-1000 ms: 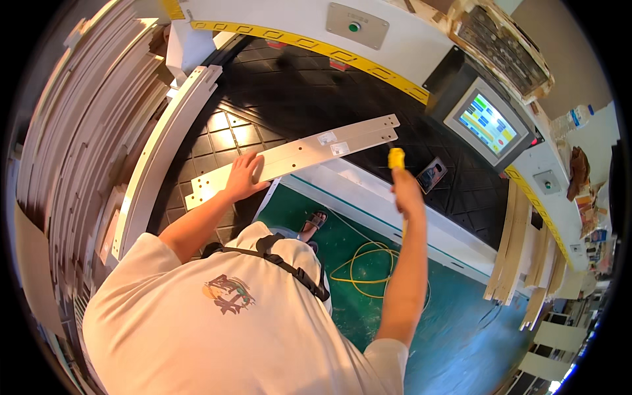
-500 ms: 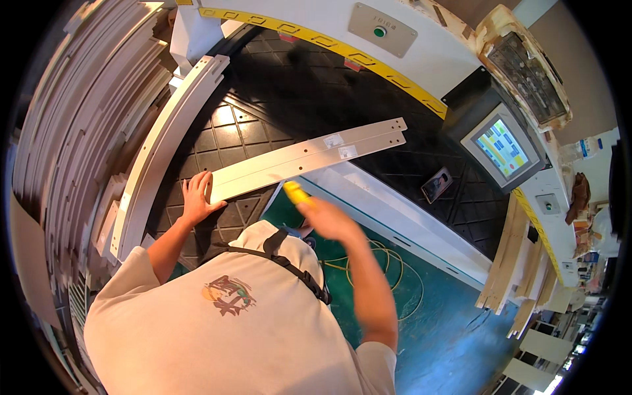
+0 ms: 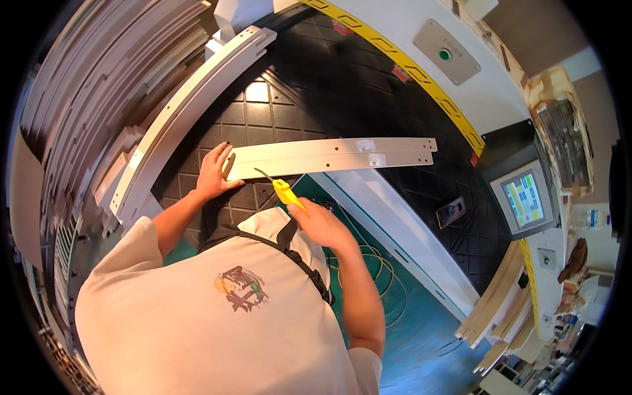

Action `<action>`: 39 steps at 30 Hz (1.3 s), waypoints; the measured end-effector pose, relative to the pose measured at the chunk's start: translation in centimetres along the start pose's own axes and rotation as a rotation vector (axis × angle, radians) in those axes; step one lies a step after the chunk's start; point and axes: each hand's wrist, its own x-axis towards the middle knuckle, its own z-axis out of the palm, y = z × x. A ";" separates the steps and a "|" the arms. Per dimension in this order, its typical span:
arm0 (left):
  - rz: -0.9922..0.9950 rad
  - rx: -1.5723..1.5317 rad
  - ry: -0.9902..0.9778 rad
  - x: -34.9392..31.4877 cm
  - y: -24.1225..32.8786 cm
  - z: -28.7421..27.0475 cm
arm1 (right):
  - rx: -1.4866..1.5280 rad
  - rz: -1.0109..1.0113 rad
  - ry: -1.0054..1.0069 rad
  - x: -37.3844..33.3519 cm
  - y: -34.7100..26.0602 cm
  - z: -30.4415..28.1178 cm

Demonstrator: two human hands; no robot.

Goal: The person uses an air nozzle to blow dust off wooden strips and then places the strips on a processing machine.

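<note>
My left hand (image 3: 212,172) grips the left end of two long pale boards (image 3: 289,159) lying side by side, its fingers over the far edge and thumb at the near edge. The boards have drilled holes and small white labels near their right end. In my right hand (image 3: 321,226), closed round its body, is a yellow air blow gun (image 3: 285,193). Its thin dark bent nozzle points at the near edge of the boards, close to their left end. Whether the nozzle touches them I cannot tell.
Long pale boards (image 3: 178,108) stand stacked at the left. A black grid-patterned table (image 3: 247,122) lies beneath the work, with a phone (image 3: 451,212) on it. Right are a touch screen (image 3: 525,199) and stacked wooden strips (image 3: 494,293). A yellow hose (image 3: 380,264) loops on the green floor.
My right hand has moved slightly left and down, and the blow gun's nozzle now shows clearly. My head view has turned, so the boards appear more level and further right.
</note>
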 end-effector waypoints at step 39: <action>-0.092 -0.144 0.030 -3.2 -2.7 -0.7 | -0.139 -0.114 0.013 3.5 -1.3 2.3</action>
